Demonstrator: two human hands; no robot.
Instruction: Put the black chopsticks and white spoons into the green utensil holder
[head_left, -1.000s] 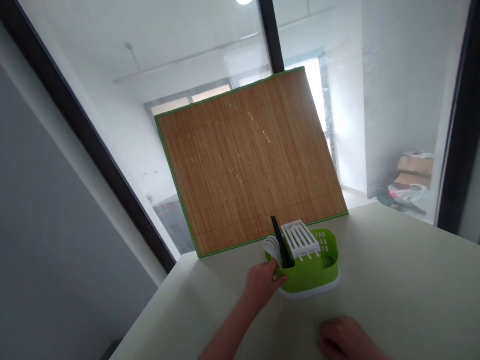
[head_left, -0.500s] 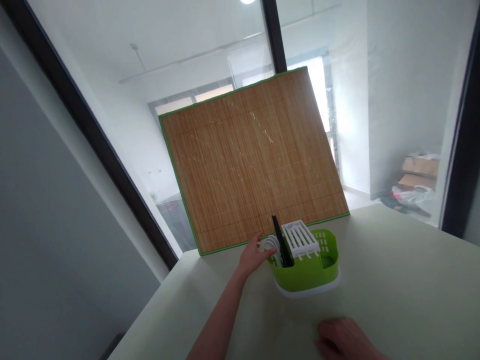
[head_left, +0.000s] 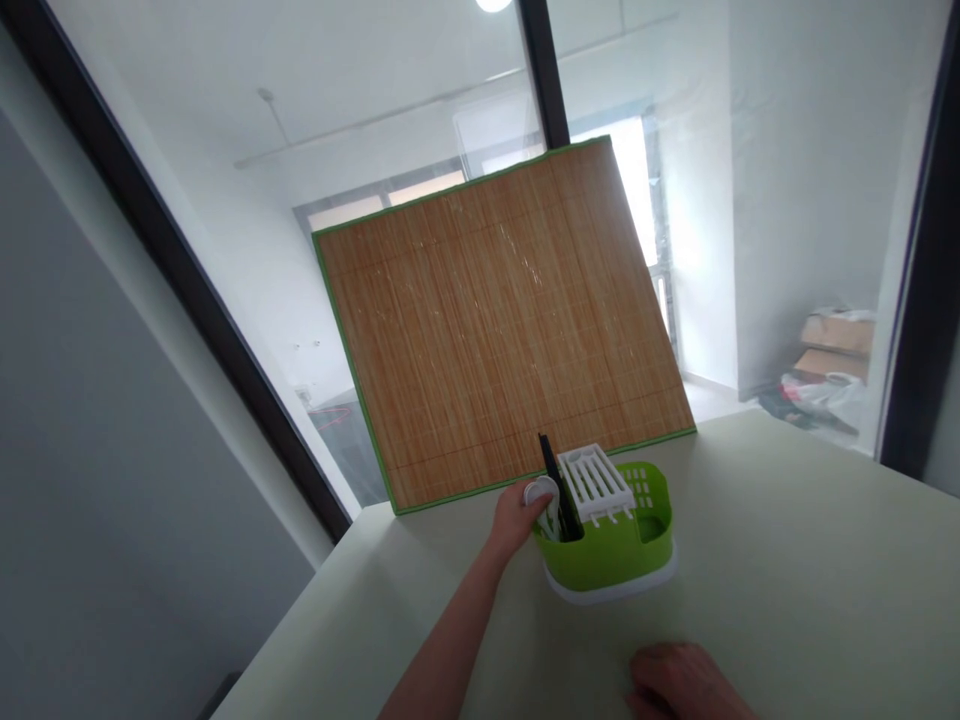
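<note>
Head view: a person's L hand (head_left: pixel 514 515), bare, grips the white spoons (head_left: pixel 541 488) at the L end of a lime-green utensil caddy (head_left: pixel 607 560) on a pale table (head_left: pixel 787 560). Thumb lies across the front of the spoons near their rounded tops, w/ the other fingers closed behind, partly hidden. Spoons stand approx. upright in the caddy's L section, heads up; exact no. can't be told, as they overlap.

Just beside them, in the same end of the caddy, black chopsticks (head_left: pixel 561 490) lean L, tips well above the rim. Next along, a white slotted rack (head_left: pixel 596 480) sits tilted over the caddy's mid section, w/ small white hooks (head_left: pixel 612 518) hanging at its front edge. At the R end, the caddy's front wall dips to a low cutout, w/ rectangular holes in the back wall; the floor of that section is only partly visible. A white base tray (head_left: pixel 611 592) runs under the caddy.

R hand (head_left: pixel 679 680), nr. the bottom edge of the view, is on the table in front of the caddy, apart from it, fingers curled in loosely; no object shows in its grasp.

Behind the caddy, a green-edged bamboo mat (head_left: pixel 495 340) stands on the table, leaning back agst. a glass partition (head_left: pixel 225 200). Beyond the glass, far R: cardboard boxes (head_left: pixel 840 335) stacked, w/ plastic bags (head_left: pixel 836 398) in front.
</note>
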